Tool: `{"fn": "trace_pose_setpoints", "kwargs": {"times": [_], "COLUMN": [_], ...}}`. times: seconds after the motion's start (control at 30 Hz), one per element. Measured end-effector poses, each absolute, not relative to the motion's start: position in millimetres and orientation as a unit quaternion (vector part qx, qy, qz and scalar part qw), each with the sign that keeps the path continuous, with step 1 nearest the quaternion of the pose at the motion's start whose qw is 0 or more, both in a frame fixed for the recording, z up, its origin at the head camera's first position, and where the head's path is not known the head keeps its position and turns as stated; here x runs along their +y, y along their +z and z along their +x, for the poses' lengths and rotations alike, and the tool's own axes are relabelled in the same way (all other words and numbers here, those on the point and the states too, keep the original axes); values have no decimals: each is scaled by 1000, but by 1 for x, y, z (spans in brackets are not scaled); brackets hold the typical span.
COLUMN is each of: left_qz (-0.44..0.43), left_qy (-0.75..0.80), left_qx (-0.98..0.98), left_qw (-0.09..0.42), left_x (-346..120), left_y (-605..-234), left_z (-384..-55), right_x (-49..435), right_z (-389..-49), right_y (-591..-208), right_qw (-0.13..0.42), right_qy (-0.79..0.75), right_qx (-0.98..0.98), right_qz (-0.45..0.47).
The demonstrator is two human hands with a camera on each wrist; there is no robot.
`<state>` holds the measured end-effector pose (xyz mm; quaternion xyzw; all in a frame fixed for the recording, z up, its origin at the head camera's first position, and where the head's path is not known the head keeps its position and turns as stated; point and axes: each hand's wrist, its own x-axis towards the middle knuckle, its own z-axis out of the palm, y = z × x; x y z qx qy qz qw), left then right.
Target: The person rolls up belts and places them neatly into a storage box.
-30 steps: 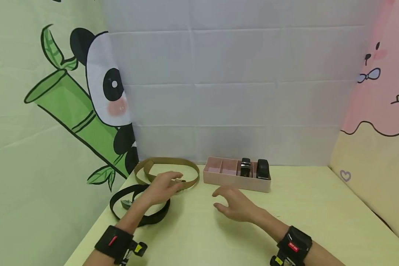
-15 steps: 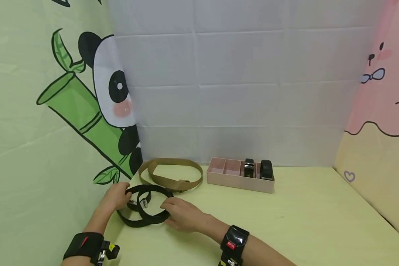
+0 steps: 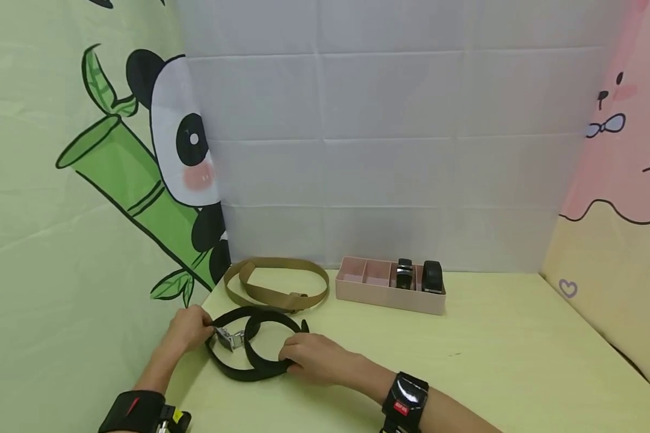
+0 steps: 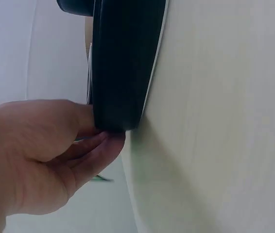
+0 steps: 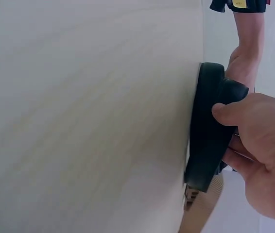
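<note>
A black belt (image 3: 238, 374) lies loosely coiled in overlapping loops on the table's left side, its silver buckle (image 3: 231, 340) inside the left loop. At the far left of the coil, my left hand (image 3: 188, 328) pinches the belt between thumb and fingers; in the left wrist view the strap (image 4: 125, 63) stands on edge at the fingertips. My right hand (image 3: 319, 359) grips the coil's right side. In the right wrist view its thumb presses the outer face of the strap (image 5: 206, 141), with fingers behind. The belt's free tip (image 3: 304, 326) sticks up just above the right hand.
Behind the black belt lies a tan belt (image 3: 273, 296) in a wide loop. A pink divided box (image 3: 387, 302) stands at the back, holding two rolled black belts (image 3: 432, 276) in its right compartments. The table's left edge runs beneath the left forearm, beside a printed curtain (image 3: 86, 270).
My left hand has come off the tan belt and my right hand has come across from near the box; both now hold the black belt. Its loops have shifted and spread to the right.
</note>
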<state>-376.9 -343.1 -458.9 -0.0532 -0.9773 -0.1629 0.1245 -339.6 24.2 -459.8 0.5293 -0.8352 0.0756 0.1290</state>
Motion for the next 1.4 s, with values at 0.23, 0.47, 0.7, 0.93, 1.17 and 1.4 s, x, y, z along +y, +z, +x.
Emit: {"fn": "trace_pose_setpoints", "kwargs": {"times": [0.23, 0.47, 0.7, 0.93, 1.17, 1.4], "left_qz": [-140, -255, -317, -321, -319, -325], "left_qy": [-187, -204, -210, -210, -214, -218], "left_qx": [-966, -939, -922, -921, -921, -918], "left_qw": [113, 104, 76, 71, 68, 69], "left_x": [-261, -180, -117, -98, -94, -87], "left_y": [-450, -452, -450, -453, -455, -456], "left_z": [-359, -347, -344, -347, -347, -344], "right_x": [109, 195, 263, 288, 302, 283], "right_z": [-315, -292, -279, -273, -268, -272], "right_y": [-451, -451, -455, -459, -436, -404], "right_qw": [94, 87, 132, 155, 199, 154], "right_qy": [89, 129, 158, 183, 194, 292], "right_qx": [-823, -826, -824, -822, -814, -799], "right_qz": [553, 542, 528, 516, 510, 503]}}
